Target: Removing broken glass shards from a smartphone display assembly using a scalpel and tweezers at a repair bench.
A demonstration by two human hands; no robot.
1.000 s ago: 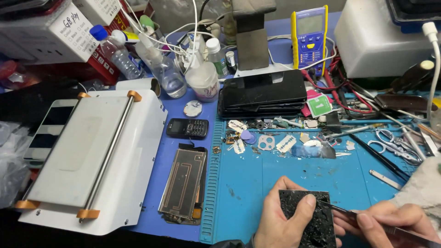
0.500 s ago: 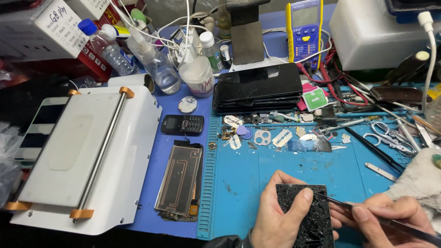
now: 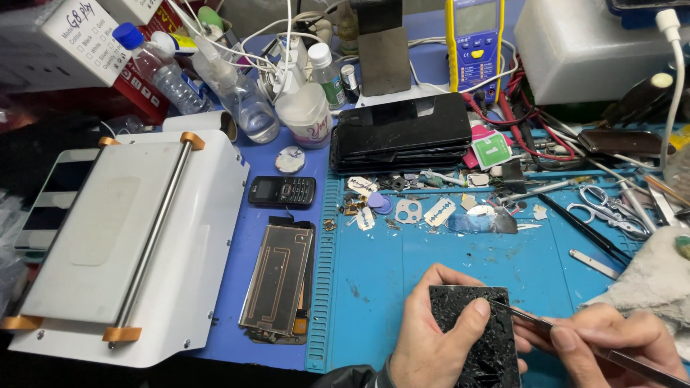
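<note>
My left hand (image 3: 438, 338) grips a black, shattered phone screen panel (image 3: 478, 338) at the bottom of the view, thumb pressed across its face. My right hand (image 3: 611, 345) holds metal tweezers (image 3: 546, 327), their tip resting on the panel's upper right edge. Both hands hover over a blue work mat (image 3: 402, 259). The panel's lower end is cut off by the picture's edge.
A white screen-separator machine (image 3: 122, 244) fills the left. Beside it lie an opened phone back with a copper coil (image 3: 277, 280) and a small black keypad phone (image 3: 282, 191). A stack of black phones (image 3: 399, 133), bottles, scissors (image 3: 607, 208), a yellow multimeter (image 3: 474, 43) and small parts crowd the back.
The view has shifted slightly, so the bench sits a little lower. My hands stay on the cracked panel, with the tweezers tip moved a bit along its upper edge.
</note>
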